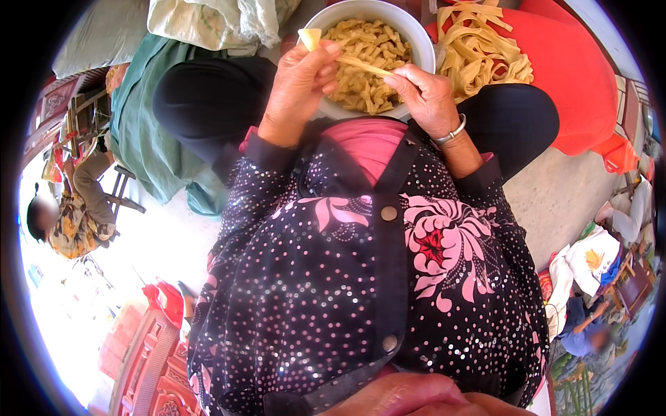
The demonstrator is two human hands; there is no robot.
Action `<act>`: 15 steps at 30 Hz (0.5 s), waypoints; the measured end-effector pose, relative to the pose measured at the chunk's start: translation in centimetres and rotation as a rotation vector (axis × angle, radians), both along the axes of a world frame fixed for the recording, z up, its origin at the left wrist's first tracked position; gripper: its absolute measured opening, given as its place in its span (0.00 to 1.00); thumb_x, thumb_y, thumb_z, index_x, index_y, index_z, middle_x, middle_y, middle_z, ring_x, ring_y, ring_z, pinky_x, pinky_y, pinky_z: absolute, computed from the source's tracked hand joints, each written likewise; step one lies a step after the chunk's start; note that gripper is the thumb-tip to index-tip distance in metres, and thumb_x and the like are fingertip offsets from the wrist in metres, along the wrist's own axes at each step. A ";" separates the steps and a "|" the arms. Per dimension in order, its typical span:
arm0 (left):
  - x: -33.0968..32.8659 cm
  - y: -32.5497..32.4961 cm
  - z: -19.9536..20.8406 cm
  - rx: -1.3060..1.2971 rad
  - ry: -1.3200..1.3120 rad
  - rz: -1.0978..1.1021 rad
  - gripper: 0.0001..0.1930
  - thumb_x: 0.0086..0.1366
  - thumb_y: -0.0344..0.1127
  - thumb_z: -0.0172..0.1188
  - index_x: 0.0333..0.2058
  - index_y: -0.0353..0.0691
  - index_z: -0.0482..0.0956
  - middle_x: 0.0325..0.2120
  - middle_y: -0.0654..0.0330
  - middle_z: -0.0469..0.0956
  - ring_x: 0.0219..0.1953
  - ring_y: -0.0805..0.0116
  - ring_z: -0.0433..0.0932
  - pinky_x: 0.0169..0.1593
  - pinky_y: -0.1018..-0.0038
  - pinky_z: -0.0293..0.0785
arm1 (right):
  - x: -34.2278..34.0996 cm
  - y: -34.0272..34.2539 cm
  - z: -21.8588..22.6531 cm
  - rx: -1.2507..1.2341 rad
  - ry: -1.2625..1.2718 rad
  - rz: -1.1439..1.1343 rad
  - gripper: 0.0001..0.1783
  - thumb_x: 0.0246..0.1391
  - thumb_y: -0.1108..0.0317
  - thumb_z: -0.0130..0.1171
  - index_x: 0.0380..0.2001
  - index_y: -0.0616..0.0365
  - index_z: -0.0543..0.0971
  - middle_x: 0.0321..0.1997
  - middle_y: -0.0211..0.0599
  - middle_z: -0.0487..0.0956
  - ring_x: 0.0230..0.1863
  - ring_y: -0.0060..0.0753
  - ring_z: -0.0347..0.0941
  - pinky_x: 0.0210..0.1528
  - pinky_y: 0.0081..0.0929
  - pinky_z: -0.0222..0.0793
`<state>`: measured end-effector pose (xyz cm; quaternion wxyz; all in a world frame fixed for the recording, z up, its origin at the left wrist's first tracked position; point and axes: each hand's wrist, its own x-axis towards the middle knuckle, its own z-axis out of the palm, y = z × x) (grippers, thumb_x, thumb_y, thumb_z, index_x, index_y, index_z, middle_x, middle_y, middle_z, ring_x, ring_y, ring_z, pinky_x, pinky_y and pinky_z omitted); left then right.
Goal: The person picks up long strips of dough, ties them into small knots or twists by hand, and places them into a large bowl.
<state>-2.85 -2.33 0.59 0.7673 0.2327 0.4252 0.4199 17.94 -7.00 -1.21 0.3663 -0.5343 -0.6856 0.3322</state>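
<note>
Left hand (304,78) and right hand (425,97) pinch a strip (364,66), fingertips closed, stretching it over your bowl (420,40); more strips (479,52) lie just right of them. Pull lightly and evenly: it probably tears easily.

supports: white basin (421,50), red covering (581,73), pale floor (558,197).
basin, round with a smooth rim, holds a broad layer of short, yellow-tan cut pieces (374,38), heaped loosely at mixed angles; inner wall bare above them at right. what the basin stands on: hidden. just right of it, red covering, smooth and bulging, carries a tangled pile of long flat strips (479,52), same yellow-tan, looped and overlapping toward its left side; material (cloth or plastic) cannot be told. floor: plain grey-beige at right, glaring white at left, where a crumpled green cloth (156,132) hangs down close to it.
</note>
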 end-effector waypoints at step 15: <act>-0.4 -0.1 1.2 0.183 0.046 -0.054 0.06 0.63 0.32 0.55 0.35 0.36 0.74 0.18 0.67 0.65 0.17 0.82 0.58 0.27 0.77 0.68 | 1.8 1.4 2.2 0.448 -0.160 0.019 0.09 0.45 0.62 0.65 0.26 0.54 0.79 0.21 0.31 0.77 0.21 0.34 0.74 0.23 0.26 0.69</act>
